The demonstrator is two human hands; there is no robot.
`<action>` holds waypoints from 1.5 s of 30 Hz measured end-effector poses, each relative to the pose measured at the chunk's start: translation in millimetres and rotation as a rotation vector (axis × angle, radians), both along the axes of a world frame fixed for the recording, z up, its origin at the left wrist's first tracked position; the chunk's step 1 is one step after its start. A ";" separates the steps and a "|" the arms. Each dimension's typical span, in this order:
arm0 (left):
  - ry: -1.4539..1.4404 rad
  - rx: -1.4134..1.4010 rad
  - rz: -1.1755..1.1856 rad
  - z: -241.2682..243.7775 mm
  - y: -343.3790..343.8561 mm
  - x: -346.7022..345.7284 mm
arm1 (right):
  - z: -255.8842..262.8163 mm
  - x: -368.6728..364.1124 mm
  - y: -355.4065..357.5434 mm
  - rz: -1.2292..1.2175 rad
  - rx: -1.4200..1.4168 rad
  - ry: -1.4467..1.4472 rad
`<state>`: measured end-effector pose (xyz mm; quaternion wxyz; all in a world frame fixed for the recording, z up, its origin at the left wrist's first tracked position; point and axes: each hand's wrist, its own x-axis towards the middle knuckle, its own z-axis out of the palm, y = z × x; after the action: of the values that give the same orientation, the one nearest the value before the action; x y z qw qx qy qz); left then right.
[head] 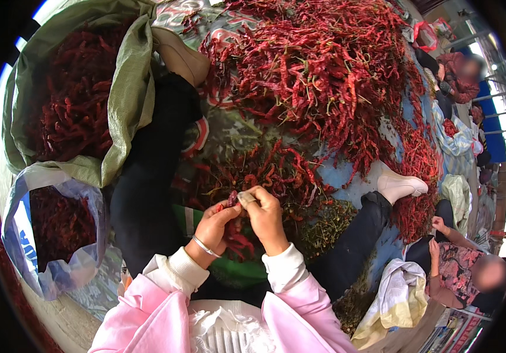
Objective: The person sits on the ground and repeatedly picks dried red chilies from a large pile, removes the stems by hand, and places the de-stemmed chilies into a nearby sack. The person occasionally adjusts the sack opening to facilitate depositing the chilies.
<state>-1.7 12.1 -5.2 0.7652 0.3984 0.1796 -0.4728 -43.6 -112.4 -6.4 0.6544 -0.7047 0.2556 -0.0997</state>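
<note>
My left hand [211, 227], with a silver bangle at the wrist, holds several dried red chilies [239, 245]; some hang below the palm. One dark red chili [232, 198] sticks up at its fingertips. Close against it, my right hand [264, 218] pinches at the chilies, with a pale wrapping [247, 199] on a digit. Exactly what lies between the right fingertips is partly hidden. Beyond both hands spreads a small heap of loose chilies [279, 170]. Greenish stems and scraps [330, 225] lie to the right, beside my leg.
A large heap of dried chilies [306, 66] fills the far side. On the left stand a green woven sack [131, 88] and a clear-and-blue plastic bag [83, 273], both holding chilies. Two people [456, 273] sit at the right, near a pale sack [396, 291].
</note>
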 end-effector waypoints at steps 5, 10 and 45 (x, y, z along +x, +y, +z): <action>-0.307 0.141 -0.252 23.7 7.1 0.0 | -47.1 41.4 -55.0 -0.066 -0.642 0.122; -0.240 0.092 -0.156 7.0 7.9 7.2 | -53.3 80.8 -127.5 0.001 -0.799 0.431; -0.701 0.193 -0.656 -4.3 14.3 -8.1 | -47.9 28.3 -106.4 0.158 -0.727 0.731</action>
<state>-9.8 26.4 -9.4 0.5498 0.6382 -0.1809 -0.5077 -15.2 -218.7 -54.2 0.2410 -0.8923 0.3624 0.1202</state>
